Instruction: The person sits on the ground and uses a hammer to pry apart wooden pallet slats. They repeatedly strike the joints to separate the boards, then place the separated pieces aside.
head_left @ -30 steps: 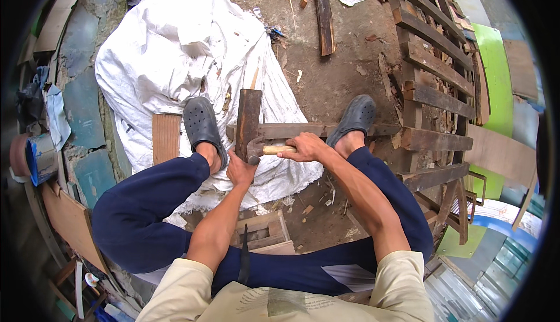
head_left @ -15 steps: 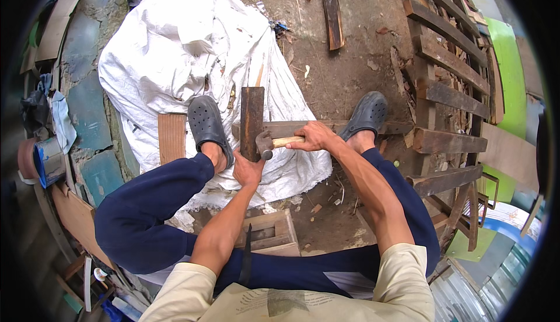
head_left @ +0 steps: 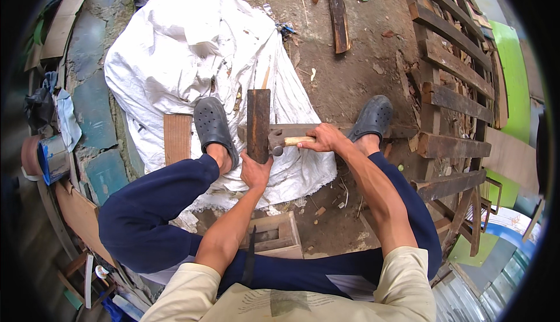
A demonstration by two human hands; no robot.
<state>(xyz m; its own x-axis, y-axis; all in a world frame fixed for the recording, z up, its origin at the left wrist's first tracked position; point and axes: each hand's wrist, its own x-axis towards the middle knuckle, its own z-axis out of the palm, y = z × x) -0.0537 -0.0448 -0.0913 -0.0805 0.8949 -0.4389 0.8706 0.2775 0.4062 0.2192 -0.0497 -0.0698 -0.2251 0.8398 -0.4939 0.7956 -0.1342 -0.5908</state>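
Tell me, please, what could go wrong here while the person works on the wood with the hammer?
1. The left hand grips the upright dark board right beside the hammer head; a slipped blow could hit the fingers.
2. The right hand holds the hammer between both feet, in soft perforated clogs, so a miss or a falling board could hurt a foot.
3. The board stands on a plank over loose white sacking and may shift.

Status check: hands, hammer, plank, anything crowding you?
Left hand gripping dark plank. Right hand on hammer, head against plank. White sack underneath, feet either side; nothing blocking.
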